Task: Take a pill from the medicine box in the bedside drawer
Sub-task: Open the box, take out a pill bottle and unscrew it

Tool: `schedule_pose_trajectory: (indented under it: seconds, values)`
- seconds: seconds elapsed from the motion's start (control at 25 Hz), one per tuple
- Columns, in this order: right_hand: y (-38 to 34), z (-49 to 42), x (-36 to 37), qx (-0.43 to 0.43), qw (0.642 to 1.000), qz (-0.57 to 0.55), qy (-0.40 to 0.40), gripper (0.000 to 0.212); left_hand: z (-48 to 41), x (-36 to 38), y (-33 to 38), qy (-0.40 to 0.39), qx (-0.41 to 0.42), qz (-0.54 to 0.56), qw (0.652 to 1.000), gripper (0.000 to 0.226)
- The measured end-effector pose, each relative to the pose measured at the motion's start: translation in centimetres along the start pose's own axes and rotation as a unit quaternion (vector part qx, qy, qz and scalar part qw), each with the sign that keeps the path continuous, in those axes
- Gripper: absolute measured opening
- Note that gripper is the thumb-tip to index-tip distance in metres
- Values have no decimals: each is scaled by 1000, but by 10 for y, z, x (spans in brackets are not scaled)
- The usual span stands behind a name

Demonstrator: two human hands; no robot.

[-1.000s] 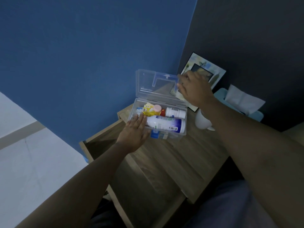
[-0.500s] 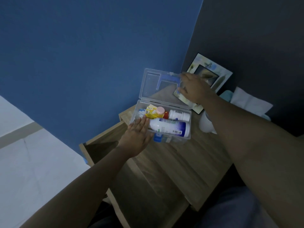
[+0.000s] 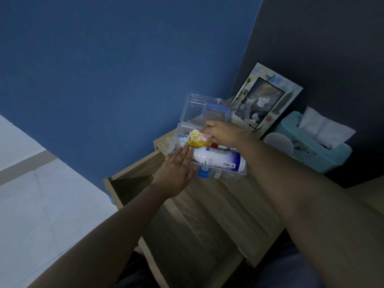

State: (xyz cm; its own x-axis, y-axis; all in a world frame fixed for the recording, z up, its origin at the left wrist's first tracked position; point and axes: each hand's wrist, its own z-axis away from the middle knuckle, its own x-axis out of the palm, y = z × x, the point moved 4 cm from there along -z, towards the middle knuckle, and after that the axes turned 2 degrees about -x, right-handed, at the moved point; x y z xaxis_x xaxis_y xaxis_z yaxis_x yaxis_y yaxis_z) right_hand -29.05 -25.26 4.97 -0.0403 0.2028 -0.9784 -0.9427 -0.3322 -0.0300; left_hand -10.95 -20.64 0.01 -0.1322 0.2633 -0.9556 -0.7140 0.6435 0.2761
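A clear plastic medicine box stands on the wooden bedside table with its lid raised. Inside lie a large white and blue bottle, a yellow packet and a small pink-capped bottle. My left hand lies flat against the box's near left wall, fingers straight. My right hand reaches into the box from the right, its fingertips closed around the pink cap. Other contents under that hand are hidden.
The bedside drawer stands pulled out below and left of the box. Behind the box lean a picture frame, a white cup and a light blue tissue box. A blue wall rises at the left.
My right hand has left the raised lid and come down into the box onto the pink cap. My left hand has stayed against the box's side.
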Motion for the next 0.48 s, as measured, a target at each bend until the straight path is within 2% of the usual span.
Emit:
schedule_pose_trajectory:
  seconds: [0.24,0.4,0.48]
  values:
    - [1,-3,4,-14,999,43,18,34,0,1,0,4,-1,-1,1000,63]
    - [2,0,3,-6,1000,15,8,28,0,0,1,1,0,2,1000,63]
    - [5,2,3,26,999,-35,24,31,1,-1,1,2,-2,7,1000,63]
